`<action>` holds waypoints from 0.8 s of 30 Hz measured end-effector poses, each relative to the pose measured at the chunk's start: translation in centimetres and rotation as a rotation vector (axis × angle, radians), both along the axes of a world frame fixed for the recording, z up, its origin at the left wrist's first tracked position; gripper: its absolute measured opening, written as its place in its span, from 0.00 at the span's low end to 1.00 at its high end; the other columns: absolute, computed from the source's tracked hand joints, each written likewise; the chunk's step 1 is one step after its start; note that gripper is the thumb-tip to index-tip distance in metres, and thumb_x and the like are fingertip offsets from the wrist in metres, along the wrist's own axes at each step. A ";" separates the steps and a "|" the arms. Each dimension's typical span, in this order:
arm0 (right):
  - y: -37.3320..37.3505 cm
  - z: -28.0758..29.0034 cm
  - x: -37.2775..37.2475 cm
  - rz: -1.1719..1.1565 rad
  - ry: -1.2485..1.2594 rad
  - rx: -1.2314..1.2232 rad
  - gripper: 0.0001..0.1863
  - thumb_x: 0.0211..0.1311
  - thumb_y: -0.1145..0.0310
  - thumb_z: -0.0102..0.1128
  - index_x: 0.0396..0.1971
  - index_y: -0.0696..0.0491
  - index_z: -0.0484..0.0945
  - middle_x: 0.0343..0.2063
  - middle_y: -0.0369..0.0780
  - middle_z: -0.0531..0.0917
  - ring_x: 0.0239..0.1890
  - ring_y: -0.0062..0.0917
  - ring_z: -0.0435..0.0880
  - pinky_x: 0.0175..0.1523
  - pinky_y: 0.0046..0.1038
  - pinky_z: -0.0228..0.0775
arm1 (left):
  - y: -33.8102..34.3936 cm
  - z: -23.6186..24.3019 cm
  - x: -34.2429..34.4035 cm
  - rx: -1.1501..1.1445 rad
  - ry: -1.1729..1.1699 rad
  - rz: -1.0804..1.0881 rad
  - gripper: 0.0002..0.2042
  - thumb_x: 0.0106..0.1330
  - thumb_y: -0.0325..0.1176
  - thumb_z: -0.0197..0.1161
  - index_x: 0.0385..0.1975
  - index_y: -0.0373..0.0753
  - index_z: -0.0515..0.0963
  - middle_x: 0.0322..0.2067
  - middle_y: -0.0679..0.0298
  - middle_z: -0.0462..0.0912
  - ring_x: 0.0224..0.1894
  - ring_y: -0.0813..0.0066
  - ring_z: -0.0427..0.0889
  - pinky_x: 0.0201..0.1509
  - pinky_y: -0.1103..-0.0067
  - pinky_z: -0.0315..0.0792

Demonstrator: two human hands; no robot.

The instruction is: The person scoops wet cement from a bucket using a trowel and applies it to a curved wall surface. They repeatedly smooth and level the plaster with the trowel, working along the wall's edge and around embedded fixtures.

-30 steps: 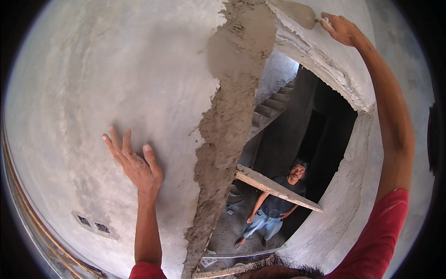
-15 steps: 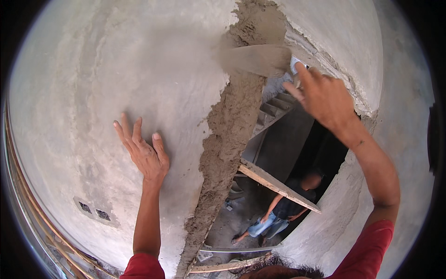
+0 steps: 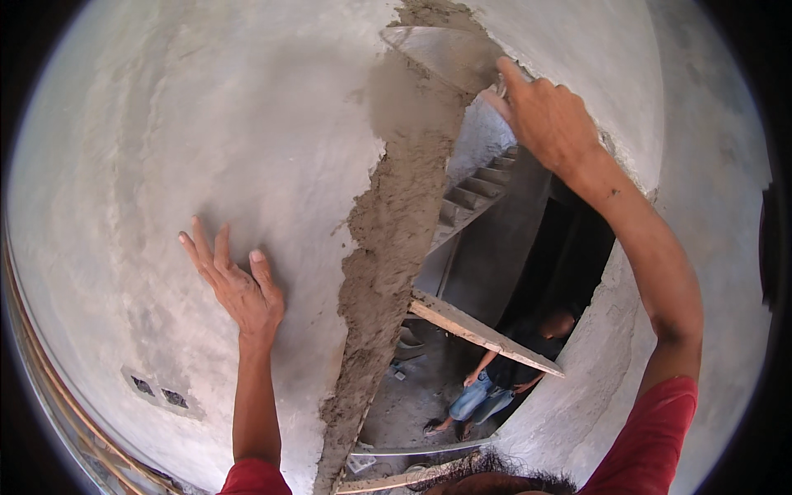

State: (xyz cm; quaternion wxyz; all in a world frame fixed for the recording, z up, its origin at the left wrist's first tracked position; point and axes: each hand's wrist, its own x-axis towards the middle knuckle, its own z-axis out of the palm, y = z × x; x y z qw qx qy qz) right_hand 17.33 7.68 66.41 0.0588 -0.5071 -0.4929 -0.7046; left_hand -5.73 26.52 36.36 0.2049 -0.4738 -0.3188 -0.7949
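Observation:
My left hand (image 3: 239, 293) lies on the smooth grey plastered wall (image 3: 148, 165), fingers spread. My right hand (image 3: 549, 124) is closed round the handle of a metal trowel (image 3: 437, 54), its broad blade over the top of a rough strip of wet brown-grey mortar (image 3: 384, 231). This strip runs down the wall's edge beside an opening, with a ragged border against the pale plaster. A smoother wet patch shows just below the blade. Most of the trowel's handle is hidden by my fingers.
Through the opening are a concrete staircase (image 3: 474, 198) and, lower down, a person (image 3: 478, 396) standing. A wooden board (image 3: 487, 334) crosses the opening in front of them. Two small box cut-outs (image 3: 157, 392) sit low in the left wall; long thin strips (image 3: 45, 371) line the far left edge.
My right hand and trowel came from the upper right onto the mortar strip, then moved slightly up and left. My left hand stays spread on the wall. The person below has shifted their head rightward.

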 end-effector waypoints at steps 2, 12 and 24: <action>-0.2 2.4 1.8 0.014 -0.026 0.065 0.23 0.74 0.48 0.51 0.53 0.52 0.70 0.26 0.50 0.85 0.32 0.49 0.87 0.35 0.47 0.82 | 0.0 0.2 0.0 0.005 -0.006 0.004 0.23 0.77 0.37 0.48 0.69 0.36 0.61 0.75 0.48 0.54 0.79 0.41 0.42 0.78 0.52 0.45; 0.9 14.9 5.9 0.007 -0.187 -0.119 0.27 0.74 0.49 0.47 0.59 0.56 0.76 0.31 0.53 0.87 0.38 0.50 0.87 0.48 0.47 0.79 | -0.2 0.2 0.3 -0.022 -0.008 0.008 0.24 0.78 0.38 0.48 0.70 0.37 0.60 0.75 0.47 0.54 0.79 0.42 0.41 0.78 0.52 0.44; -1.4 18.9 10.7 -0.088 -0.100 -0.029 0.28 0.76 0.47 0.45 0.60 0.55 0.76 0.37 0.54 0.87 0.42 0.50 0.87 0.54 0.46 0.77 | 0.3 0.1 0.4 -0.030 0.010 0.023 0.24 0.78 0.38 0.47 0.70 0.37 0.59 0.75 0.46 0.53 0.79 0.41 0.41 0.78 0.49 0.42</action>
